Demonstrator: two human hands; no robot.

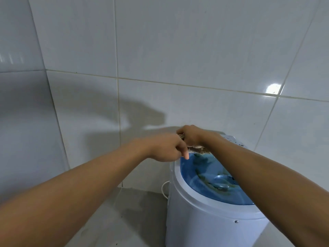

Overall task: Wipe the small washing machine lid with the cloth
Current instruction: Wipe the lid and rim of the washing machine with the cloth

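A small white washing machine (204,221) stands low at the right, topped by a translucent blue lid (204,177). A beige cloth (196,149) lies along the lid's far edge, mostly hidden under my hands. My right hand (191,135) is closed on the cloth at the back of the lid. My left hand (169,148) is at the lid's far left rim, fingers curled on the cloth's left end, one fingertip pointing down onto the lid. My right forearm crosses over the lid and hides its right side.
Glossy white wall tiles (160,50) rise right behind the machine. A white control panel (231,139) sits at the machine's back right. A white cord (164,188) loops beside its left side. Grey floor (128,220) spreads to the left.
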